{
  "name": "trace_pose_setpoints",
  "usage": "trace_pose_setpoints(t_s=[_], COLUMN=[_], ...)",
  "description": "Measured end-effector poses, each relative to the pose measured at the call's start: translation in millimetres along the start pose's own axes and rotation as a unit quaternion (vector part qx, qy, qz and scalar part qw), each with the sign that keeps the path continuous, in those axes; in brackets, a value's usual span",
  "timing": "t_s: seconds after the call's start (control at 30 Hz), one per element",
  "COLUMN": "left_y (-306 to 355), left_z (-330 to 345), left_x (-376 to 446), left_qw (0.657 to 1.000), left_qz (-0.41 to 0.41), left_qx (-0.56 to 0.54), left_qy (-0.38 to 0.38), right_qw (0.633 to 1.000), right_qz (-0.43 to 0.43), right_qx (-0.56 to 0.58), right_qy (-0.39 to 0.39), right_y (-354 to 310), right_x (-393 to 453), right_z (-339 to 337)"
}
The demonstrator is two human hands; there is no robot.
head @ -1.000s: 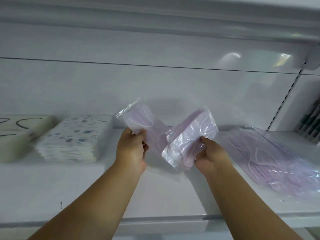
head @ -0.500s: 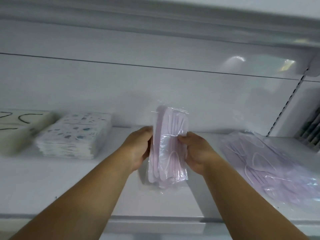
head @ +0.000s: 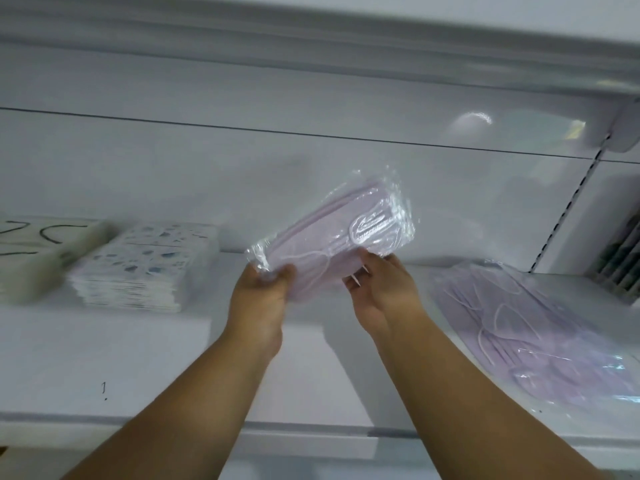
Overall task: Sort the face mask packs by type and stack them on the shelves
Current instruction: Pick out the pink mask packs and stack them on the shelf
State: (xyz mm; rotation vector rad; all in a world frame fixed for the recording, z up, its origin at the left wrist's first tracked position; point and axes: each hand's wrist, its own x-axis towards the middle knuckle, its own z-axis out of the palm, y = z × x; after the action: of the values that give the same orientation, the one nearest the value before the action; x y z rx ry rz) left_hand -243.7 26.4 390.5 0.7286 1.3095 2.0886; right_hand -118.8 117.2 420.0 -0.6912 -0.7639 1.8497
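Both hands hold a lilac pack [head: 332, 247] above the shelf [head: 156, 362]: left hand [head: 261, 292] pinching its corner, right hand [head: 375, 289] cupping underneath. Next, likely, it must be laid flat on the lilac pile [head: 540, 334] at right.

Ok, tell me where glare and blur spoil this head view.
Head view: glare patches on the shelf's back panel at upper right; motion blur smears the patterned mask stack at left; the held pink mask pack has shiny wrap highlights yet reads clearly.

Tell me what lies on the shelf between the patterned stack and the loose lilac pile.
Head view: bare white shelf; above it, both hands hold a lilac mask pack.
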Motion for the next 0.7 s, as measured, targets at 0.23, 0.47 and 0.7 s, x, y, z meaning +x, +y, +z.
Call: trace_pose_setpoints(t_s=[0.23, 0.47, 0.7], left_y=[20, -1, -10], left_z=[-53, -69, -69], left_x=[26, 30, 26], left_qw=[0.979, 0.976, 0.958], left_qz=[0.002, -0.080, -0.059], left_qx=[0.150, 0.190, 0.245], left_qy=[-0.141, -0.077, -0.139], right_qw=[0.946, 0.917, 0.891], right_qz=[-0.085, -0.086, -0.076], right_qx=[-0.308, -0.388, -0.446], right_qy=[-0.047, -0.032, -0.044], right_y=[-16, 4, 12], right_x=[17, 15, 7], right_z=[-56, -77, -78])
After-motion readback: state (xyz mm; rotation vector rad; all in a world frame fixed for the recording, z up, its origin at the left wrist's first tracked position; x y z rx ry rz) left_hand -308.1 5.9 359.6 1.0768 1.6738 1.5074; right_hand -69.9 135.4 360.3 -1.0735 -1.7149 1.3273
